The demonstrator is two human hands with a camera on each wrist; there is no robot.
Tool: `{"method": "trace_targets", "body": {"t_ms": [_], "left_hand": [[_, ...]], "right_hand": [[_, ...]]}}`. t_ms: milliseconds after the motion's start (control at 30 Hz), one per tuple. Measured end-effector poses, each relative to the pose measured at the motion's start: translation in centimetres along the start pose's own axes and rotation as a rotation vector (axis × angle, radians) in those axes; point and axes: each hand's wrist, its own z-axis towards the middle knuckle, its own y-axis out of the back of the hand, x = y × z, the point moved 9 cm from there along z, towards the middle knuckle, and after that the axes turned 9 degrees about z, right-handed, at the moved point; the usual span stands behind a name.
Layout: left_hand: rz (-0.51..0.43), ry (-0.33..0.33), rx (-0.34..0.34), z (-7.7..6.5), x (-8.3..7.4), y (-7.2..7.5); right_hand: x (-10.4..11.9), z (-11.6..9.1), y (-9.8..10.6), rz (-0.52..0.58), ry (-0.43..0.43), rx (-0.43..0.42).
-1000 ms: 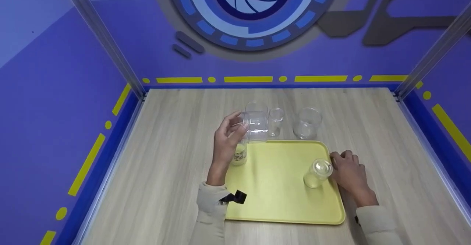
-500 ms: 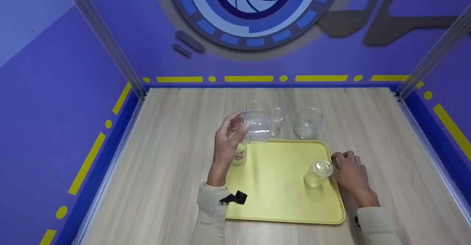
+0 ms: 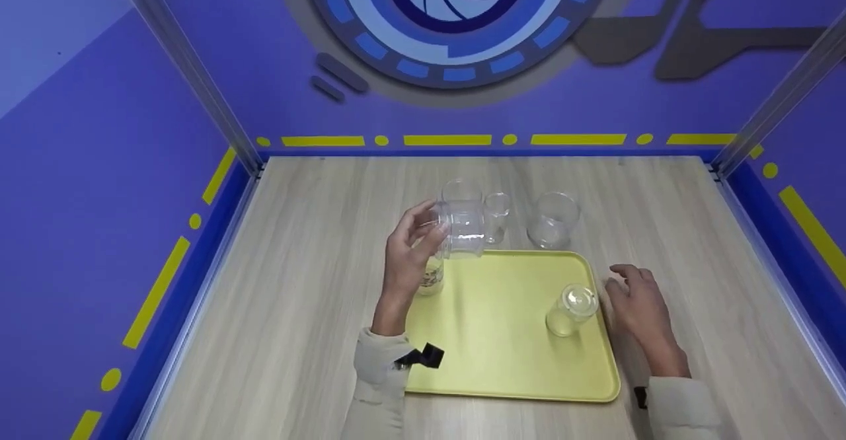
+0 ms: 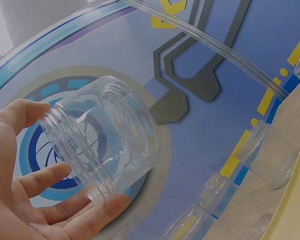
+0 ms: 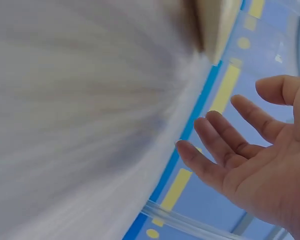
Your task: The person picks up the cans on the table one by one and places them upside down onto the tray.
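My left hand (image 3: 406, 255) holds a clear, wide-mouthed jar (image 4: 110, 135) by its threaded rim, thumb on one side and fingers on the other. The jar lies on its side in the air above the back left of the yellow tray (image 3: 502, 361), its base pointing right. Beneath this hand a glass with a dark print (image 3: 432, 279) stands on the tray, partly hidden. Just off the tray's right edge is my right hand (image 3: 640, 308), holding nothing; its fingers are loosely bent in the right wrist view. An upside-down clear glass (image 3: 572, 311) stands on the tray nearby.
Behind the tray, a small stemmed glass (image 3: 497, 219) and a rounded clear glass (image 3: 554, 222) stand on the wooden table (image 3: 297, 294). Another clear vessel (image 3: 461, 189) is partly hidden behind the held jar. Blue-purple walls (image 3: 231, 76) enclose the table's back and sides.
My right hand has come away from the tray's right edge, moving slightly right, and its fingers have loosened. The left hand and jar have stayed almost still.
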Motion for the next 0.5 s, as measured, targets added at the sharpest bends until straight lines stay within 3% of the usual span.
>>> {"method": "trace_targets", "body": {"t_ms": [500], "left_hand": [[-0.016,-0.007,0.003,-0.1,-0.1,0.2]], "right_hand": [[3.4,-0.3,1.0,0.176,-0.021,-0.028]]}}
